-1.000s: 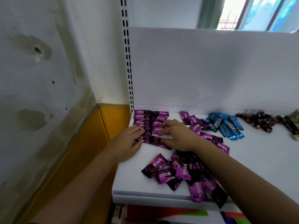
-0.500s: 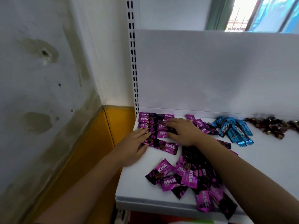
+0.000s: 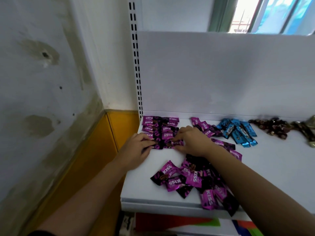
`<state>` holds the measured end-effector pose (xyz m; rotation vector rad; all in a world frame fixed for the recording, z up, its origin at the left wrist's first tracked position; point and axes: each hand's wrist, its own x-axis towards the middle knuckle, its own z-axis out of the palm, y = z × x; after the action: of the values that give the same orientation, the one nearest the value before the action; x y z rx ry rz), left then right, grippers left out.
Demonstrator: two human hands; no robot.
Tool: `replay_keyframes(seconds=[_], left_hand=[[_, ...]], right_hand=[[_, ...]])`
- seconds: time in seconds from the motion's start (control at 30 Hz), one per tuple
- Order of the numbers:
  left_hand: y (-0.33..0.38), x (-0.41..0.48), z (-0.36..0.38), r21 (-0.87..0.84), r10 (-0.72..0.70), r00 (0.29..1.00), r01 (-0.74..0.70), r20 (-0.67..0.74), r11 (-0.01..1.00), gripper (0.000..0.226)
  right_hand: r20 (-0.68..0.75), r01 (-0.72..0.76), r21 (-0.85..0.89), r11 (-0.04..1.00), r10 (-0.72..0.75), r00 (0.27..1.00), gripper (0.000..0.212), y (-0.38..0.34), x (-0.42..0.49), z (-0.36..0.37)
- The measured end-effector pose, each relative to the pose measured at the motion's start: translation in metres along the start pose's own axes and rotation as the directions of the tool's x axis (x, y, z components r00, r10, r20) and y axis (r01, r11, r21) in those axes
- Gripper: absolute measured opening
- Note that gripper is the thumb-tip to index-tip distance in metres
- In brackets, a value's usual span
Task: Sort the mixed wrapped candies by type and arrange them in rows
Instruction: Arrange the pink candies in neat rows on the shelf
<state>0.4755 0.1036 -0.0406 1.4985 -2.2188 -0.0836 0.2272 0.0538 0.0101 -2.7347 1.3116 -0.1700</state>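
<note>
Purple KISS rows at far-left corner of shelf

Our left hand: fingers straight, touching near row's left end. Right hand: fingers bent over its right end; pinching or pressing, we can't tell. Loose purple pile nearer us. Blue candies, then brown candies, far right.

Front row of purple candies: was slanted, right end trailing toward the shelf edge; now lies square against the rows behind. Right hand drawn back from the rear rows, fingers touching this row's right end. Left hand fingers moved onto its left end.
</note>
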Motion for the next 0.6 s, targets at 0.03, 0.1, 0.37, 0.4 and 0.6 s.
replay_keyframes(seconds=[0.03, 0.1, 0.37, 0.4, 0.6], left_hand=[[0.001, 0.0, 0.0, -0.005, -0.007, 1.0, 0.007, 0.008, 1.0, 0.032], [0.005, -0.002, -0.002, 0.01, -0.016, 1.0, 0.016, 0.007, 1.0, 0.033], [0.074, -0.018, -0.028, -0.035, -0.105, 0.932, 0.124, 0.348, 0.992, 0.056], [0.08, -0.019, -0.029, -0.031, -0.103, 0.923, 0.123, 0.37, 0.992, 0.055], [0.078, -0.029, -0.029, -0.081, -0.098, 0.955, 0.125, 0.28, 0.989, 0.047]], right_hand=[[-0.005, -0.012, 0.006, 1.0, 0.012, 1.0, 0.036, -0.001, -0.002, 0.0], [-0.019, -0.028, 0.065, 0.998, 0.029, 0.999, 0.031, -0.002, -0.008, -0.005], [0.35, -0.095, 0.232, 0.968, 0.008, 0.937, 0.039, -0.011, -0.056, -0.047], [0.37, -0.087, 0.239, 0.967, -0.008, 0.929, 0.042, -0.013, -0.062, -0.049], [0.312, -0.033, 0.154, 0.988, -0.017, 0.95, 0.033, -0.023, -0.076, -0.045]])
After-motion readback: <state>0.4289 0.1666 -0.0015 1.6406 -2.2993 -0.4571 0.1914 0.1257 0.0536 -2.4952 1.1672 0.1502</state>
